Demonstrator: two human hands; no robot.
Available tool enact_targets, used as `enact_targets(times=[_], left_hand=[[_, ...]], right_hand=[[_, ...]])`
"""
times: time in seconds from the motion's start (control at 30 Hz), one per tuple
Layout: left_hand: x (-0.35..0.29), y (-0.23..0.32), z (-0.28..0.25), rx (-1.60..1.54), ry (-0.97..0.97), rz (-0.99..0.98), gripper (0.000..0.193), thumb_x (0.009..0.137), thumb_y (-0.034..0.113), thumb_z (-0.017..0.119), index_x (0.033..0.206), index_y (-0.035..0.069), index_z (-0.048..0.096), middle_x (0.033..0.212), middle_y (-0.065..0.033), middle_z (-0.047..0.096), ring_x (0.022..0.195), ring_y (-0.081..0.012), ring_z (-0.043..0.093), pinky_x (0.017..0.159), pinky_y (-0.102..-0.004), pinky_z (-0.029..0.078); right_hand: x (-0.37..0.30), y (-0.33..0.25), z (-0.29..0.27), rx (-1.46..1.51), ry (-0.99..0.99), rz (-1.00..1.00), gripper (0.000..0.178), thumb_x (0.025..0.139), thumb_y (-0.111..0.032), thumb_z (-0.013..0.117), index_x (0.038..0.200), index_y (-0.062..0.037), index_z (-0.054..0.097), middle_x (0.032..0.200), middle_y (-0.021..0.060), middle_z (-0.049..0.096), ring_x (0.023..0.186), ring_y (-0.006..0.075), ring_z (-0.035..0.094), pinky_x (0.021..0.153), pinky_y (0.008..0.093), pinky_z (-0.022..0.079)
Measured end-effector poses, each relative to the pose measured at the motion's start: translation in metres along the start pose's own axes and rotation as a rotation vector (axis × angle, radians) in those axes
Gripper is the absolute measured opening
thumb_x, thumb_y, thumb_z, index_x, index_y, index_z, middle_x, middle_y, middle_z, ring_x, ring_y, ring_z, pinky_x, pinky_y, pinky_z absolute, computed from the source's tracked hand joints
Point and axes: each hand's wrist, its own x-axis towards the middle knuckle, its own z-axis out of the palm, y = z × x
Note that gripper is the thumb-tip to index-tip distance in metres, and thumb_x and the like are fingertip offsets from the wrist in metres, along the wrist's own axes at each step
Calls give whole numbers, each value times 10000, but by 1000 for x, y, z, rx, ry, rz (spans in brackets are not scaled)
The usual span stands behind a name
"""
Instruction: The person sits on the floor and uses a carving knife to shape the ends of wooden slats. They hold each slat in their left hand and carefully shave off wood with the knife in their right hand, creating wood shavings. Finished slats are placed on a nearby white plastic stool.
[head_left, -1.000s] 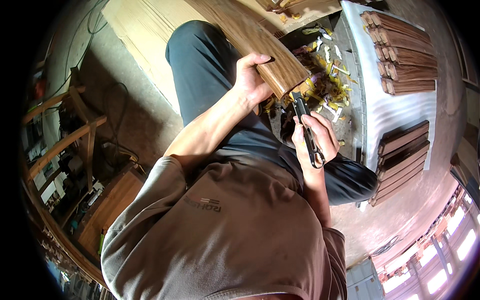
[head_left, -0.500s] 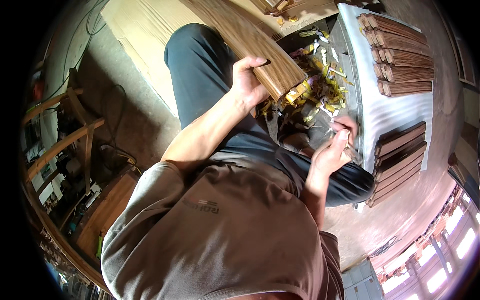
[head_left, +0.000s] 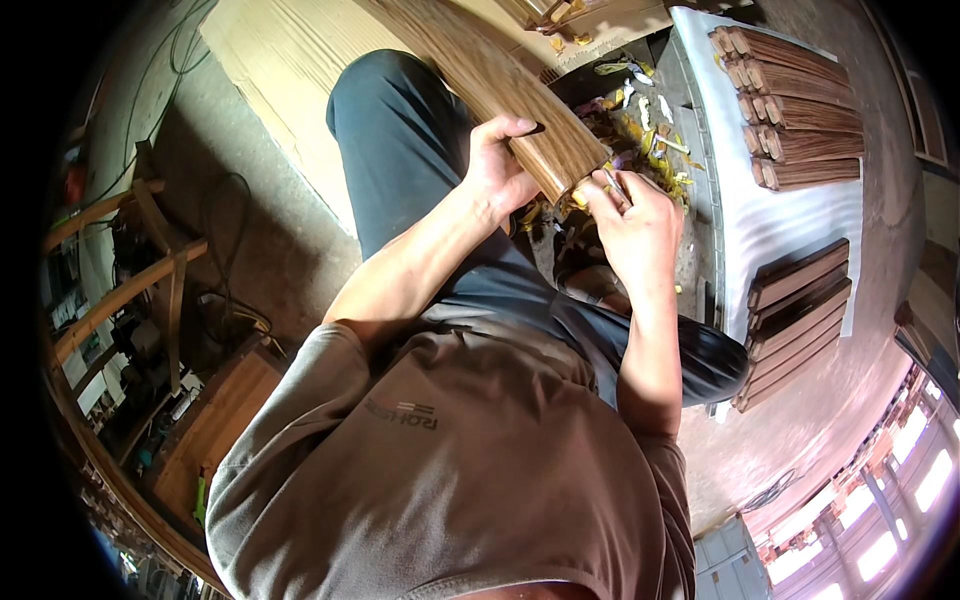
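Right hand (head_left: 635, 225) moved back to plank end, pinching small tool, left hand (head_left: 500, 170) grip clasping wooden plank (head_left: 490, 75)

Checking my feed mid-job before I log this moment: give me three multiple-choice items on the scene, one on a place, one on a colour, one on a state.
1. Where do the stacked wooden pieces lie?
A. on the white sheet at the person's right
B. on the person's lap
C. on the cardboard

2. What colour are the trousers?
A. red
B. dark blue-grey
C. white

3. What is the left hand doing?
A. hanging free
B. gripping the long wooden board near its end
C. resting on the floor

Answers:
1 A, both stacks sit on the white sheet.
2 B, the raised leg is dark blue-grey.
3 B, its fingers wrap the board, while the right hand works at the board's end with a thin tool.
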Motion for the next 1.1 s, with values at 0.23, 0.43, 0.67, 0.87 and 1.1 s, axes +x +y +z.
enact_targets(times=[0.23,0.43,0.67,0.87,1.1], left_hand=[[1,0,-2,1,24,24,558,707,137,652,1224,-31,527,1181,-211,603,1139,-377,569,1090,-544,410],[0,2,8,-37,-11,39,592,685,121,644,1243,-28,513,1205,-215,588,1158,-387,556,1104,-555,393],[12,6,-1,-86,-77,59,614,695,129,630,1268,-33,483,1218,-228,573,1161,-396,549,1093,-566,409],[15,17,18,-74,-101,136,661,688,127,639,1305,-28,459,1209,-221,560,1170,-405,537,1076,-600,414],[20,16,5,-53,-108,143,627,682,129,659,1269,-21,498,1192,-208,580,1145,-385,552,1065,-567,433]], right_hand=[[6,11,6,-78,149,-154,116,769,-114,751,846,-45,697,792,123,692,677,315,682,623,399,539],[11,43,3,-7,239,14,111,802,-91,719,826,5,669,723,157,661,619,284,664,598,365,521],[-44,45,2,180,116,116,75,791,-39,722,827,-8,664,661,97,630,575,151,615,572,302,496],[-76,29,-37,328,97,3,93,809,14,758,873,-10,696,762,71,695,646,129,645,604,263,502],[-13,33,1,273,145,-39,425,794,-107,819,1189,-27,686,1177,139,697,989,256,697,861,341,548]])
